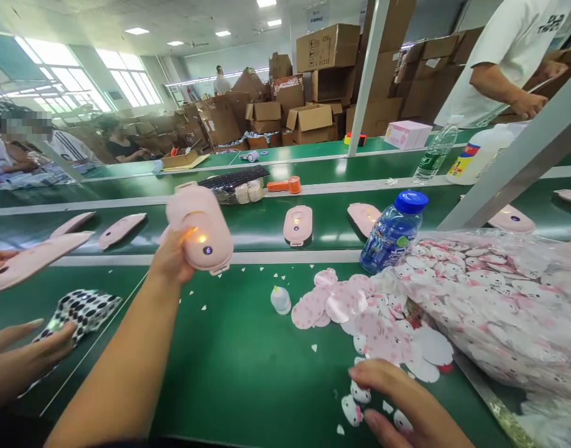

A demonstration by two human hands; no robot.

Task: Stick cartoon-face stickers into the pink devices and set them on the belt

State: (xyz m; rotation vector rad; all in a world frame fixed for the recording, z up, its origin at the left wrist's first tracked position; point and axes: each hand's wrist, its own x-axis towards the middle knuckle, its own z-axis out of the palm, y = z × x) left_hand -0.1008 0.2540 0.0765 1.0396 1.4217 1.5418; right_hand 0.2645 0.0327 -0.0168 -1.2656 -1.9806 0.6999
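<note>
My left hand (176,252) grips a pink rounded plastic device (206,227) by its side, raised over the near edge of the conveyor. An orange light glows on the device near a small dark round display. At the lower right, my right hand (402,398) hovers with thumb and index finger apart, holding nothing. White cat-face cutouts (351,410) lie right by its fingertips. Beyond them spreads a loose pile of pink patterned oval sheets (346,298). A small translucent bottle (280,300) is left of the pile.
More pink devices (298,225) lie along the green conveyor. A blue-capped bottle (392,233) and a large plastic bag of cutouts (495,292) occupy the right. At left, a co-worker's hands (28,348) are near a polka-dot pouch (87,311). A slanted metal post (514,162) crosses the right.
</note>
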